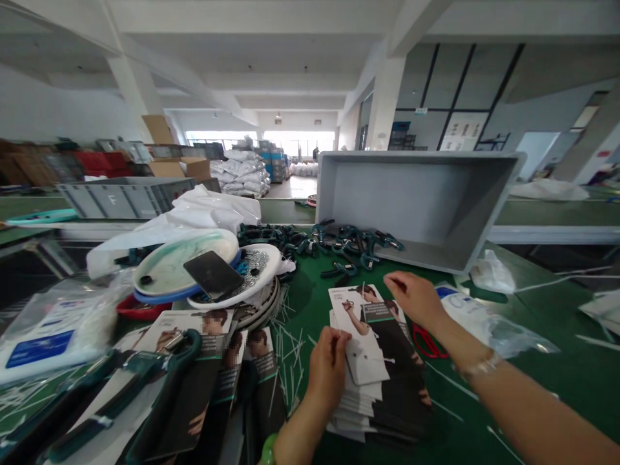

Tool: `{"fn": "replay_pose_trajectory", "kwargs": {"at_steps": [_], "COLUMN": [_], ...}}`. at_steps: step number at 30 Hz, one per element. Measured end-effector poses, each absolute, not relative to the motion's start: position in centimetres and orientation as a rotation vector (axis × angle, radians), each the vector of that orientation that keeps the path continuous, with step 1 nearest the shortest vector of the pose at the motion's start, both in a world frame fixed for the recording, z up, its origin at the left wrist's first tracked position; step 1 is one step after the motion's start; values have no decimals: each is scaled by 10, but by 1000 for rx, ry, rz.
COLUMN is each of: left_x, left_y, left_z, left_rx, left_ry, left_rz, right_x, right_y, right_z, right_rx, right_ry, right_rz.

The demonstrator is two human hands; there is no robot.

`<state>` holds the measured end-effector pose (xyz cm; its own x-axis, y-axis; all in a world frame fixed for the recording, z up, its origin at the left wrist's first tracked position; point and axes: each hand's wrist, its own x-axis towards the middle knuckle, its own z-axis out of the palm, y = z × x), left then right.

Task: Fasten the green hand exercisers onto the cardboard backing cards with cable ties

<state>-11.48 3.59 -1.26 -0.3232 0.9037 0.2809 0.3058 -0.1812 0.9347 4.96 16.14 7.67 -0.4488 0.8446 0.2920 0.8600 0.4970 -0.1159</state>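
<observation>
A stack of printed backing cards (pixel 400 381) lies in front of me, black and white with pictures of a person. My left hand (pixel 327 371) is closed, its thumb and fingers pinching the left edge of the top card (pixel 365 355). That card has small punched holes, and a short white cable tie end sticks out by them. Past the stack's upper right corner, my right hand (pixel 419 300) is raised with curled fingers; whether it holds something thin I cannot make out. Red-handled scissors (pixel 429 342) lie partly under my right wrist.
Loose white cable ties (pixel 290 352) lie left of the stack. Further left are carded pliers-like tools (pixel 165 387) and bowls topped by a phone (pixel 213 274). Dark green clamps (pixel 356 242) heap before a tipped grey crate (pixel 411 200). Plastic bags (pixel 489 326) lie right.
</observation>
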Motion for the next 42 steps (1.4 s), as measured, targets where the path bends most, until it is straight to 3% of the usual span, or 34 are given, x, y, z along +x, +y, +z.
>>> {"fn": "replay_pose_trajectory", "kwargs": {"at_steps": [5,12,21,29,37,42], "left_x": [-115,-129,-134,-133,-126,-123], "left_y": [34,42,38,38,37,34], "left_z": [-23,-40,-31,-32,-30,-18], "left_rx": [1506,1694,1734,1733,1666,1179], "left_ry": [1485,1406,1363,1328,1281,1213], "left_rz": [1448,1190,1004,1085,1201,1521], "right_x": [-15,-68,-5,79,89,97], "right_y": [264,292,294,209,124,95], "right_z": [62,27,53,85,43,31], "right_rx": [-1294,-1170,-1180,-982,-631,-597], "right_ry": [-2775,-2999,-2403,-1960,-2498,-2741], "right_rz": [140,401,427,172,-9,44]}}
